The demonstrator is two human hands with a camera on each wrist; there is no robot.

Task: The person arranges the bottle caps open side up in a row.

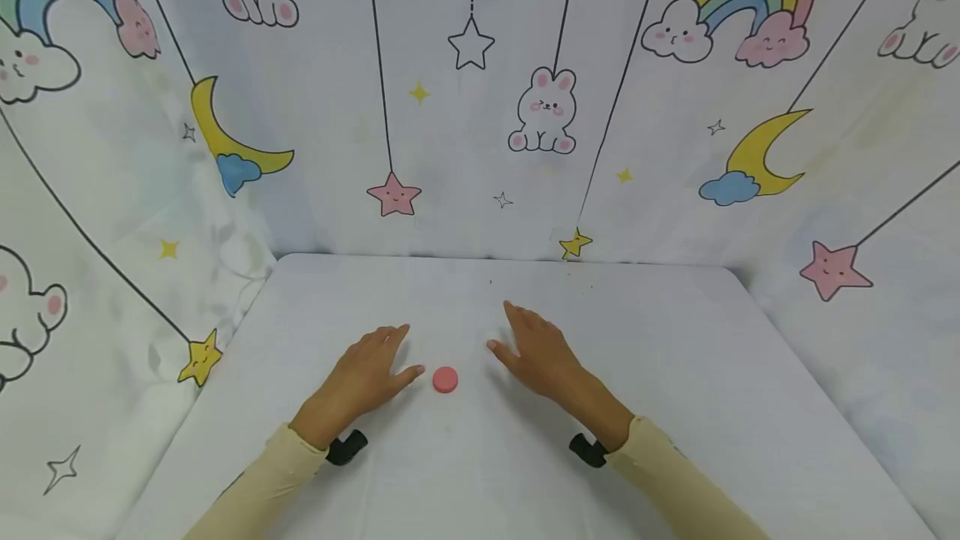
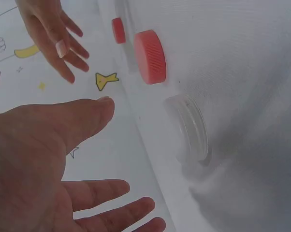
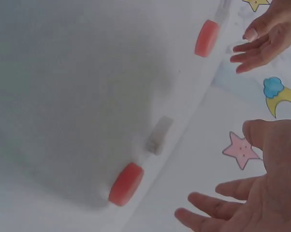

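A round red cap [image 1: 445,379] with ribbed sides lies flat between the hands, apart from both. My left hand [image 1: 367,375] hovers to its left with fingers stretched, holding nothing. On the other side my right hand [image 1: 536,352] is also held above the table, thumb apart and fingers extended. Close to the left hand, a clear round lid [image 2: 193,128] shows in the left wrist view; the hand hides it from the head. A second red cap [image 3: 126,184] sits near the right hand, beside a blurred clear piece [image 3: 160,135]; the right hand covers that cap in the head view.
The white-covered table [image 1: 675,390] ends at a back edge against a white cloth backdrop [image 1: 450,132] printed with stars, moons, rabbits and rainbows. Cloth also hangs at both sides. A black band [image 1: 347,447] is on the left wrist, another black band [image 1: 588,450] on the right.
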